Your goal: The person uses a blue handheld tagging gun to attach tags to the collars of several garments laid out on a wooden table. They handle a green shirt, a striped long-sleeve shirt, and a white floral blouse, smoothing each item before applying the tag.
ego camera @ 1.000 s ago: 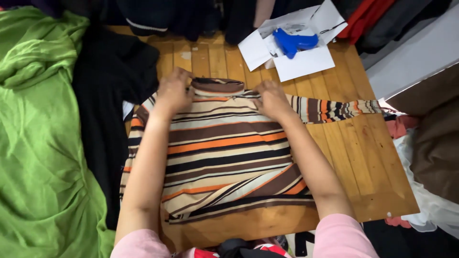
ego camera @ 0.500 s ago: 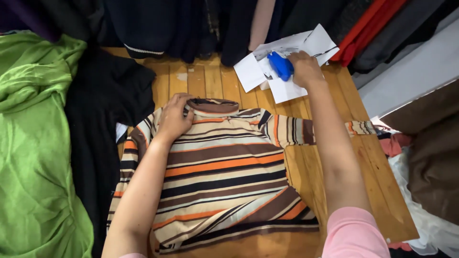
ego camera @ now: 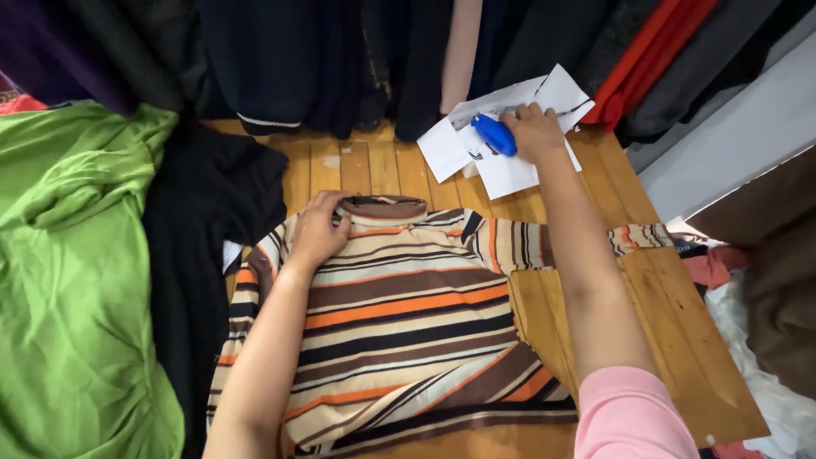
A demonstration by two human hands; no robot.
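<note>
Striped top (ego camera: 399, 331) laid flat and face-up across the wooden bench (ego camera: 671, 340), brown collar (ego camera: 384, 206) pointing toward the far edge, one sleeve (ego camera: 578, 242) stretched out to the right across the planks, partly hidden under the forearm; spread this way, apparently, so the whole front stays smooth and reachable

Left hand (ego camera: 319, 228) resting palm-down on the shoulder just beside the collar, fingers loosely spread and pressed onto the cloth, pinching nothing; placed there, by the look of it, to pin the garment so it cannot slide on the smooth wood

Right hand (ego camera: 534, 132) reached well forward to the far edge, fingers curled down over a small blue plastic tool (ego camera: 494, 134); closed around one end of it, though whether lifted or merely touched cannot be told from this angle

Blue tool lying on a loose fan of white paper sheets (ego camera: 501, 161), kept at the back of the bench, clear of the garment yet within an arm's reach

To the left, a black garment (ego camera: 204, 229) draped over the bench's edge, touching the striped top's side; beyond it a large green cloth (ego camera: 76, 272) heaped well aside; dark clothes (ego camera: 323, 59) hanging along the back, just behind the papers; more bundled fabric (ego camera: 765, 280) off the right edge, apart from the work
</note>
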